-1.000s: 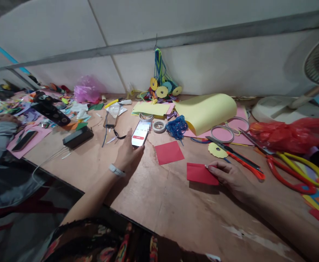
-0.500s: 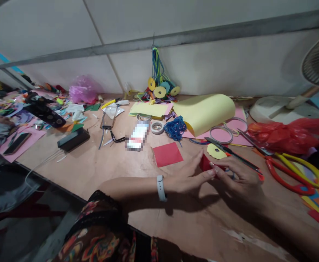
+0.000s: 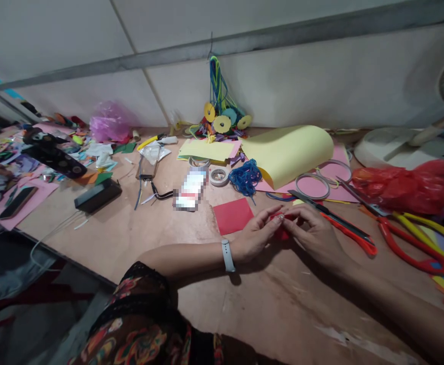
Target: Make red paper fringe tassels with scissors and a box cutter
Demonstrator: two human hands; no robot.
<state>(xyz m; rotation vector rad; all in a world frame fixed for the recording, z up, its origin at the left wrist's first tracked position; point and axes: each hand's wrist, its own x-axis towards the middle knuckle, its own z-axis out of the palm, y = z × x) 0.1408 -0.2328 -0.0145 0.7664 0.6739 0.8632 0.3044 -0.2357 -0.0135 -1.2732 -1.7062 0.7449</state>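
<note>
Our left hand (image 3: 254, 235) and right hand (image 3: 315, 235) meet low over the big wooden table (image 3: 245, 314), so the paper has a flat place under it. Behind them curls the wide yellow sheet (image 3: 290, 152). A flat red square (image 3: 232, 215) lies just beside our left hand. Smallest is the little red paper (image 3: 283, 232), right between both hands. Both hands are curled half shut, and we pinch it from each side with our fingertips to keep it still.
</note>
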